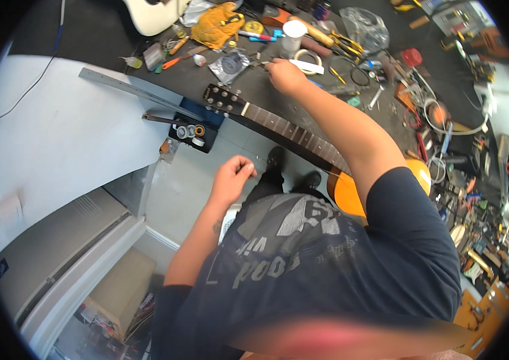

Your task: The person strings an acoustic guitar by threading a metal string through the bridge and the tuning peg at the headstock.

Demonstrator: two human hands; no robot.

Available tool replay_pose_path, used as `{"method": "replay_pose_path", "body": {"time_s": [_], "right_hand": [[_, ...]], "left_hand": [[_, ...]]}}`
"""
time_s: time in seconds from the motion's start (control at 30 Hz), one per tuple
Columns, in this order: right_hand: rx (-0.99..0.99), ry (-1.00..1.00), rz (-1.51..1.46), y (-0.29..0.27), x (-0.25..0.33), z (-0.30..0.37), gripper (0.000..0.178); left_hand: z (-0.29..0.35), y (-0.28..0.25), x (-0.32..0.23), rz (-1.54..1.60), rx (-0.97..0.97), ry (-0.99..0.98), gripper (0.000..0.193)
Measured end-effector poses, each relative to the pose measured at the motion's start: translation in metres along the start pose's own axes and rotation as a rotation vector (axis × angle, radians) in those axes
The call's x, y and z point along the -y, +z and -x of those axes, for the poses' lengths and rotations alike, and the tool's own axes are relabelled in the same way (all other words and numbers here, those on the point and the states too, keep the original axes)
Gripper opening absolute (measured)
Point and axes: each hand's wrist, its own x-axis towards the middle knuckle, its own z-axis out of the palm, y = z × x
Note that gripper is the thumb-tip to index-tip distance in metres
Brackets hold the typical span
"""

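My right hand (285, 77) reaches across to the dark workbench, fingers bent together at its surface. Something small and light-coloured shows by the fingertips, but I cannot make out what it is. Just left of that hand lies a clear plastic packet (229, 65) with a dark coil inside. My left hand (234, 179) is raised above the floor in front of me, its fingers curled into a pinch; what they hold, if anything, is too small to name. An acoustic guitar (345, 193) with an orange body lies under my right arm, its black headstock (223, 100) on the bench's near edge.
A white cup (293, 36), a tape roll (307, 61) and a yellow cloth (215, 25) lie beyond my right hand. Tools and cables crowd the bench's right side. A long metal straightedge (140, 93) and an open dark case (197, 129) sit left of the headstock.
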Motion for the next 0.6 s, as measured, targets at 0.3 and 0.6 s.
{"method": "replay_pose_path", "body": {"time_s": [0.3, 0.6], "right_hand": [[0.135, -0.200, 0.310, 0.024, -0.001, -0.033, 0.021], [-0.214, 0.154, -0.189, 0.030, -0.015, -0.026, 0.018]], "left_hand": [[0.056, -0.028, 0.040, 0.088, -0.237, -0.119, 0.016], [0.038, -0.029, 0.019, 0.069, -0.150, -0.033, 0.016]]}}
